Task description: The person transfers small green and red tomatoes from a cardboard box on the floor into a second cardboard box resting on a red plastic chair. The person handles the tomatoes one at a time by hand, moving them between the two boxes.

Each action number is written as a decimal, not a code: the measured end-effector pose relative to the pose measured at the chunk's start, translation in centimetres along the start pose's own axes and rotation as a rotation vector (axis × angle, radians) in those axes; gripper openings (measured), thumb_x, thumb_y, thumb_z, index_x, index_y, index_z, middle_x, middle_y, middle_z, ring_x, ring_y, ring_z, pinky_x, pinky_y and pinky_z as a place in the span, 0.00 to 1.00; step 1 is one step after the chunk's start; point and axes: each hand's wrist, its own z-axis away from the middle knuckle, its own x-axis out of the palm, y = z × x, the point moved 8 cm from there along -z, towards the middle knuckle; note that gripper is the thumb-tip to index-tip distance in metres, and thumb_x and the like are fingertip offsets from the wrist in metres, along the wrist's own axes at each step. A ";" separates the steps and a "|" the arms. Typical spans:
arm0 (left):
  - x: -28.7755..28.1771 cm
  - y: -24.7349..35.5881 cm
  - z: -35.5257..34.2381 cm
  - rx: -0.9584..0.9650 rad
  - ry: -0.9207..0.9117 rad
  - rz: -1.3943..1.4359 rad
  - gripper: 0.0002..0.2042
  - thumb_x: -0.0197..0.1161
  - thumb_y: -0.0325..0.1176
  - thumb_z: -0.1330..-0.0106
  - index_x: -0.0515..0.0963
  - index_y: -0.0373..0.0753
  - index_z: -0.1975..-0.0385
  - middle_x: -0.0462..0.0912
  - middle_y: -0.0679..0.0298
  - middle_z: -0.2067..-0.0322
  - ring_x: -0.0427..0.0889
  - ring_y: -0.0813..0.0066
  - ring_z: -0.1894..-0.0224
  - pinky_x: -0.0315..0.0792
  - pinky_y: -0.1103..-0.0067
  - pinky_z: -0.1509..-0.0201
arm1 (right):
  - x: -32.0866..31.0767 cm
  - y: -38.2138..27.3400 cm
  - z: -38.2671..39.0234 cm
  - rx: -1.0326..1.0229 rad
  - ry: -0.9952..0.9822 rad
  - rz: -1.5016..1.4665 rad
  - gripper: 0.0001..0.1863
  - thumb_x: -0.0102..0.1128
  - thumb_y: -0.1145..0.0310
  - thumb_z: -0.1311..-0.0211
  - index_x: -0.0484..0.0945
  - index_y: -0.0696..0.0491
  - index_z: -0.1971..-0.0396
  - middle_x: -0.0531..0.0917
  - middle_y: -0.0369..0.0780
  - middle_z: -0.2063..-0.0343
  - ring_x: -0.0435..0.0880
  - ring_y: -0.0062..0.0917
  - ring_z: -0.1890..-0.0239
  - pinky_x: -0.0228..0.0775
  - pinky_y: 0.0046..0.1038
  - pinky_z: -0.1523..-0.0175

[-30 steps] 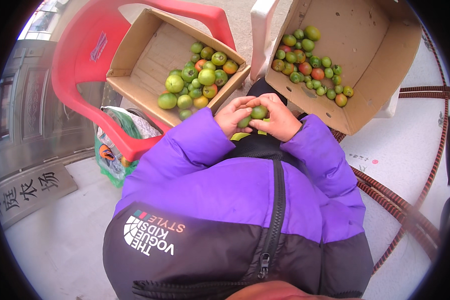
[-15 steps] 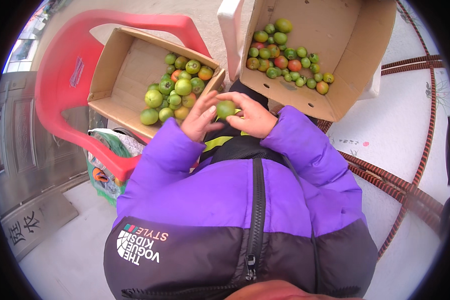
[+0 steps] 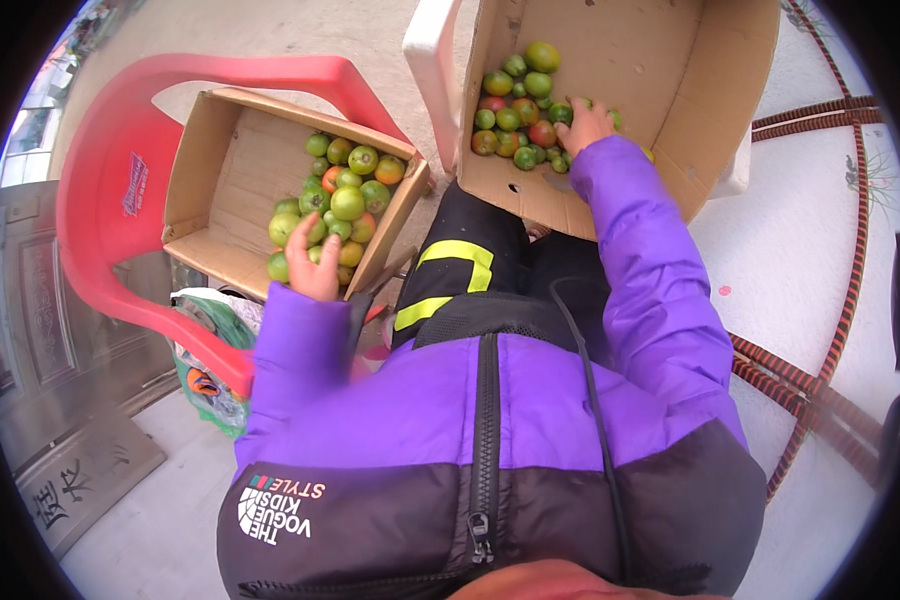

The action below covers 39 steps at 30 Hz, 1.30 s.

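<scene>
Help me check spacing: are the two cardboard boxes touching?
Apart: the head view shows a plain gap, with a white chair arm between left box and right box.

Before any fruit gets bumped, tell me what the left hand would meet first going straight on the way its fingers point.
Probably the green tomato just ahead of the left hand, in the cardboard box at the left; depth is unclear, so they may already touch.

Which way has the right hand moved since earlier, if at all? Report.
Yes, forward and right: against the right cardboard box, the right hand went from outside its near wall to inside, at the tomatoes.
</scene>
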 end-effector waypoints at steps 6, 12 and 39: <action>2.5 2.6 1.9 0.179 -0.028 -0.239 0.22 0.63 0.28 0.38 0.71 0.39 0.42 0.69 0.52 0.43 0.66 0.59 0.38 0.58 0.71 0.33 | 1.8 -0.2 -2.8 0.025 -0.128 0.193 0.30 0.67 0.54 0.48 0.72 0.41 0.42 0.70 0.51 0.45 0.70 0.50 0.44 0.65 0.44 0.39; 3.3 4.1 2.0 0.174 -0.078 -0.268 0.20 0.61 0.28 0.36 0.72 0.38 0.43 0.68 0.51 0.41 0.65 0.59 0.37 0.58 0.70 0.32 | 1.8 1.5 -0.3 -0.042 -0.229 0.046 0.30 0.67 0.50 0.50 0.74 0.47 0.47 0.72 0.51 0.49 0.72 0.46 0.47 0.67 0.43 0.43; 4.4 9.6 0.0 0.338 0.136 -0.476 0.37 0.70 0.32 0.46 0.59 0.30 0.37 0.70 0.43 0.48 0.71 0.50 0.44 0.65 0.65 0.39 | 1.9 -14.3 19.6 0.094 -0.920 -1.306 0.25 0.49 0.47 0.30 0.70 0.52 0.45 0.74 0.35 0.58 0.74 0.16 0.57 0.71 0.24 0.54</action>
